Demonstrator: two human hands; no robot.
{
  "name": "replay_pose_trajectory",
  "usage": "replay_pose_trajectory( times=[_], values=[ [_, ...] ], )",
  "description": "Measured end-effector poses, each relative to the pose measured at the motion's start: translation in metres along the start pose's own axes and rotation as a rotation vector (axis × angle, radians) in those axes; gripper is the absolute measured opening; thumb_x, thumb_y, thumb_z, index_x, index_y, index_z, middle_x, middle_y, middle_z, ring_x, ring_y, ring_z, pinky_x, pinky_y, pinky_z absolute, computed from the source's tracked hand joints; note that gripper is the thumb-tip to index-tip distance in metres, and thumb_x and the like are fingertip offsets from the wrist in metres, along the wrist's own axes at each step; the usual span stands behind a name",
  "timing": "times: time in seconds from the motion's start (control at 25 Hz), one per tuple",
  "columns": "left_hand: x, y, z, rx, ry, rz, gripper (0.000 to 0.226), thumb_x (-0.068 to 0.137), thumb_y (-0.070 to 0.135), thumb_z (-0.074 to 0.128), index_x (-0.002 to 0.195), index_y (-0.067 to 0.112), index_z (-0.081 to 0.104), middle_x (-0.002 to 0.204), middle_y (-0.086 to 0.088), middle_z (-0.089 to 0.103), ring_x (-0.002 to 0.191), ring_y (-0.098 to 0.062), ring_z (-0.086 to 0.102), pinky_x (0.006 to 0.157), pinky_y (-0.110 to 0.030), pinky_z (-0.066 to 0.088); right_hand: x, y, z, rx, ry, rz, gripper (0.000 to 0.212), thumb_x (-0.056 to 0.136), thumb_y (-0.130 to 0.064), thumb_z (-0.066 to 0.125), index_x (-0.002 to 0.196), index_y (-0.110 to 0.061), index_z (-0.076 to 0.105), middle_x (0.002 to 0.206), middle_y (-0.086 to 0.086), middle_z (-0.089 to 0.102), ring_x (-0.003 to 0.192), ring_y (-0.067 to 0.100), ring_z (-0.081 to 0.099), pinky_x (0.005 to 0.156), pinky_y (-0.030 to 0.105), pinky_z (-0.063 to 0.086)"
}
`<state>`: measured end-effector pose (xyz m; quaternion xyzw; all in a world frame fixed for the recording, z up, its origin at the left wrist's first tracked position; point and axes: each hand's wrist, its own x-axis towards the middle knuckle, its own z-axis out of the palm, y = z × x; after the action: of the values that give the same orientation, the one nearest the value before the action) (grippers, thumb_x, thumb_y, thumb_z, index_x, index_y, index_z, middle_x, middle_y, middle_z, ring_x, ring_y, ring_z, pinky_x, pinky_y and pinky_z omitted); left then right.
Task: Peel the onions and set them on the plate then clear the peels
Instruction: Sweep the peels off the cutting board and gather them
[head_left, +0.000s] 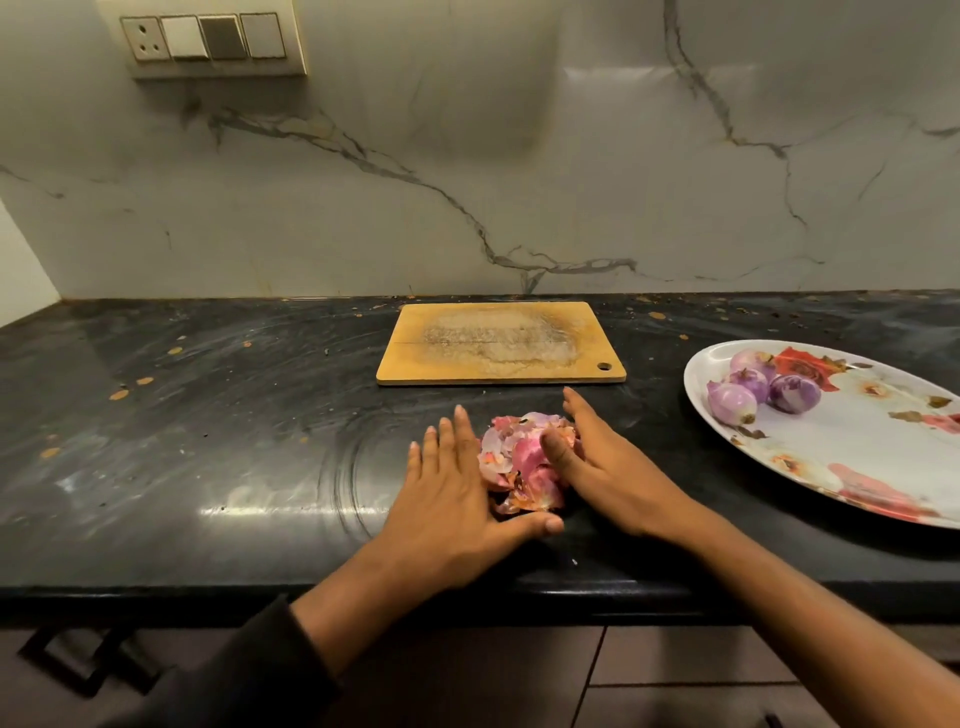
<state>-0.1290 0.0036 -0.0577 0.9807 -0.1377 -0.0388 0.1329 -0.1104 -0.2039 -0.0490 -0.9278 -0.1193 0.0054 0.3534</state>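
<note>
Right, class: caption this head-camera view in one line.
Both hands gather onion peels on the counter; peeled onions sit on the plate.

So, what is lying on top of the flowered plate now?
The plate holds four peeled onions near its far left rim. The rest shows only printed flowers. Its right part runs out of the picture, so anything there cannot be seen.

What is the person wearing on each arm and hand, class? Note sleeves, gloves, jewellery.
Both hands are bare: no gloves, rings or watch show on the left hand or the right hand. The left arm has a dark sleeve pushed up, leaving the forearm bare. No sleeve shows on the right arm as far as the picture's edge.
</note>
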Motion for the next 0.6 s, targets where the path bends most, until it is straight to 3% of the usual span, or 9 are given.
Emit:
replay_pose_trajectory(
  times=[0.12,0.2,0.32,0.4,0.48,0.6],
  values=[
    [0.015,0.013,-0.002,-0.059,-0.016,0.042,0.146,0.051,0.104,0.023,0.144,0.01,-0.038,0.158,-0.012,-0.033,0.151,-0.027,-0.018,0.124,-0.046,-0.004,-0.002,-0.003,-0.005,0.162,-0.01,-0.015,0.121,0.065,-0.101,0.023,0.16,-0.03,-0.003,0.168,-0.007,0.01,0.151,0.01,0.02,0.124,0.04,0.022],
    [0.015,0.012,-0.008,-0.17,-0.001,0.071,0.147,0.053,0.099,0.039,0.145,0.015,-0.039,0.162,-0.007,-0.026,0.152,-0.023,-0.013,0.124,-0.043,-0.005,-0.008,-0.003,-0.013,0.18,-0.038,-0.023,0.121,0.066,-0.098,0.038,0.159,-0.033,-0.004,0.168,-0.011,0.008,0.149,0.005,0.02,0.122,0.03,0.02],
    [0.003,-0.007,-0.013,-0.183,-0.014,0.048,0.154,0.047,0.099,0.049,0.145,0.018,-0.039,0.162,-0.006,-0.026,0.15,-0.021,-0.017,0.123,-0.042,-0.008,-0.027,0.001,-0.028,-0.005,-0.129,-0.026,0.128,0.065,-0.08,0.067,0.157,-0.04,-0.012,0.161,-0.02,0.008,0.142,-0.005,0.011,0.122,0.028,0.015],
    [-0.007,-0.018,-0.012,-0.09,-0.038,0.028,0.158,0.042,0.104,0.043,0.145,0.017,-0.038,0.16,-0.005,-0.029,0.15,-0.02,-0.021,0.124,-0.044,-0.007,-0.036,0.001,-0.029,-0.191,-0.202,-0.044,0.136,0.062,-0.077,0.074,0.153,-0.043,-0.021,0.157,-0.024,0.002,0.14,-0.005,-0.001,0.124,0.032,0.001],
    [-0.005,-0.017,-0.01,-0.045,-0.049,0.035,0.157,0.042,0.106,0.038,0.145,0.016,-0.038,0.16,-0.004,-0.031,0.149,-0.022,-0.022,0.124,-0.045,-0.007,-0.035,0.0,-0.024,-0.263,-0.195,-0.075,0.139,0.061,-0.079,0.074,0.151,-0.044,-0.025,0.163,-0.018,-0.004,0.142,-0.003,-0.006,0.123,0.032,-0.004],
    [0.009,-0.007,-0.012,-0.085,-0.061,0.117,0.153,0.05,0.099,0.047,0.145,0.016,-0.038,0.16,-0.004,-0.03,0.15,-0.02,-0.021,0.124,-0.044,-0.006,-0.024,-0.005,-0.018,-0.187,-0.179,-0.096,0.142,0.058,-0.075,0.079,0.15,-0.047,-0.026,0.168,-0.007,0.005,0.151,0.007,0.005,0.126,0.037,0.009]
  ],
)
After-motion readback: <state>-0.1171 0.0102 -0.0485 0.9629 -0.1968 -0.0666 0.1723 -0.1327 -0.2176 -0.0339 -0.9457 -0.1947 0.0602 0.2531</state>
